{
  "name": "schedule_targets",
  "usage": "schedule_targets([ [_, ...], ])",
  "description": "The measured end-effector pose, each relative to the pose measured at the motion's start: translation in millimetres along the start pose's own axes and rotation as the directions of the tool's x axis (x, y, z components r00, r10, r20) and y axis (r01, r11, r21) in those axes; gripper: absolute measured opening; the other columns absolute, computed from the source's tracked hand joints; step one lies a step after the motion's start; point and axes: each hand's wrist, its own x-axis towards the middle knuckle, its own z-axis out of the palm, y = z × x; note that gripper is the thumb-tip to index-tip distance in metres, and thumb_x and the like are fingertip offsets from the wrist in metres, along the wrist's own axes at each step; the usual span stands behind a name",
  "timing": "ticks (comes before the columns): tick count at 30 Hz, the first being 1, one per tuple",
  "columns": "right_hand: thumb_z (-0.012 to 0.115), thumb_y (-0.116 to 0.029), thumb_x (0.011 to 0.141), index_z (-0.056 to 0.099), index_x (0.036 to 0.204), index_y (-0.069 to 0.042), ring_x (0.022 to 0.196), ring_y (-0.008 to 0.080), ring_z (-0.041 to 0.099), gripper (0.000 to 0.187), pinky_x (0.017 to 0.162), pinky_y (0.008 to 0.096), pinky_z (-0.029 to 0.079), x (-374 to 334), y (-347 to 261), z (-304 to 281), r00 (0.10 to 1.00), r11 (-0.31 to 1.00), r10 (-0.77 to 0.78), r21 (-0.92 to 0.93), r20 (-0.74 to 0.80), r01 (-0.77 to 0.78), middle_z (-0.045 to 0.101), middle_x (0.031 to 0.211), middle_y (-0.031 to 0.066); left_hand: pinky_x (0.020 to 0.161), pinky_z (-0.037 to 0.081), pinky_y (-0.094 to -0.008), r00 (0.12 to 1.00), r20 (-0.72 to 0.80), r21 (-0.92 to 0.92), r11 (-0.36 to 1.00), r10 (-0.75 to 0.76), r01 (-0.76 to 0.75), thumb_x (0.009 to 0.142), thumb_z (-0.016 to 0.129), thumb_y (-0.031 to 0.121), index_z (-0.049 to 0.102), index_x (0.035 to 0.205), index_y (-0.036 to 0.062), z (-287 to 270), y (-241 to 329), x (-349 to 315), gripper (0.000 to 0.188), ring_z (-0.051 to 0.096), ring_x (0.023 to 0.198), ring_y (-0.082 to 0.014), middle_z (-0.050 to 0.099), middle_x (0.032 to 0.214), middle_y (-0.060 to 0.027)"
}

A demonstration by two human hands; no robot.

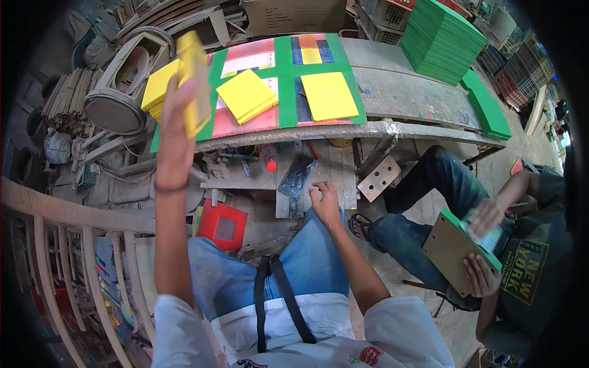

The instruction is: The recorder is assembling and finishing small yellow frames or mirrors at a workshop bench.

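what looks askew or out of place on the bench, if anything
The middle stack of flat yellow rectangular boards sits askew on the long flat green frame, turned diagonally to the frame's edges, while the flat yellow rectangular piece to its right lies nearly square. I see no clear spill or damage there.

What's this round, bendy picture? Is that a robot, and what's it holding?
No robot: these are a person's bare hands. A wide camera on their head looks down, making straight edges bend. The left hand has a blurry yellow flat piece in its grip. The right hand is by the blue-jeaned knee, apparently holding nothing. The long grey wooden bench carries more yellow squarish pieces and a tall green stack of boards. At right, another person holds a brown, green-edged board.
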Motion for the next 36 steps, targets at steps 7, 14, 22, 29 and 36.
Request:
schedule_targets([
  [7, 0.06, -0.025, 0.084, 0.063, 0.099, -0.001, 0.096, 0.0376, 0.057, 0.029, 0.082, 0.0432, 0.048, 16.5, -10.4, 5.0, 0.986, 1.0, 0.023, -0.012, 0.164, -0.021, 0.058, 0.102, 0.0198, 0.095, 0.039, -0.0445, 0.967, 0.205, 0.887, 0.39, 0.153, -0.25, 0.056, 0.069, 0.072, 0.039, 0.134, 0.0005, 83.5, -73.1, 171.9, 0.11, 0.048, 0.115, -0.0368, 0.048, 0.124, -0.0277],
  [14, 0.06, -0.029, 0.083, 0.063, 0.1, 0.0, 0.099, 0.0373, 0.057, 0.033, 0.084, 0.0437, 0.048, 21.5, -20.3, 11.2, 0.966, 0.997, 0.07, -0.055, 0.247, -0.058, 0.058, 0.103, 0.0194, 0.095, 0.027, -0.0651, 0.996, 0.087, 0.975, 0.201, 0.021, -0.09, 0.056, 0.069, 0.071, 0.032, 0.141, 0.0095, 102.9, -170.9, 207.1, 0.11, 0.032, 0.123, -0.0519, 0.038, 0.129, -0.0366],
  [22, 0.055, -0.033, 0.087, 0.062, 0.107, -0.002, 0.104, 0.036, 0.055, 0.037, 0.089, 0.0444, 0.047, 30.7, -22.3, 12.6, 0.925, 0.99, 0.129, -0.108, 0.356, -0.096, 0.054, 0.113, 0.0182, 0.092, 0.028, -0.0624, 0.999, 0.026, 0.991, 0.134, -0.027, -0.022, 0.057, 0.068, 0.071, 0.033, 0.14, 0.0104, 117.4, -204.1, 210.2, 0.109, 0.033, 0.123, -0.0498, 0.036, 0.132, -0.0351],
  [29, 0.058, -0.03, 0.085, 0.062, 0.107, -0.002, 0.099, 0.0372, 0.058, 0.035, 0.086, 0.044, 0.048, 28.8, -19.3, 17.4, 0.948, 0.988, 0.122, -0.128, 0.295, -0.088, 0.056, 0.111, 0.0179, 0.093, 0.028, -0.0602, 0.999, 0.036, 0.988, 0.148, -0.027, -0.032, 0.056, 0.068, 0.07, 0.038, 0.138, 0.0097, 122.9, -208.2, 205.3, 0.106, 0.034, 0.122, -0.0498, 0.039, 0.129, -0.0306],
  [36, 0.054, -0.032, 0.088, 0.059, 0.112, -0.002, 0.107, 0.0378, 0.055, 0.039, 0.091, 0.0453, 0.046, 32.2, -25.8, 13.5, 0.907, 0.977, 0.195, -0.152, 0.372, -0.148, 0.052, 0.12, 0.0211, 0.097, 0.029, -0.0586, 0.985, 0.133, 0.965, 0.214, 0.107, -0.154, 0.058, 0.072, 0.065, 0.037, 0.138, 0.0077, 116.8, -210.4, 204.6, 0.104, 0.034, 0.124, -0.0457, 0.04, 0.13, -0.0268],
])
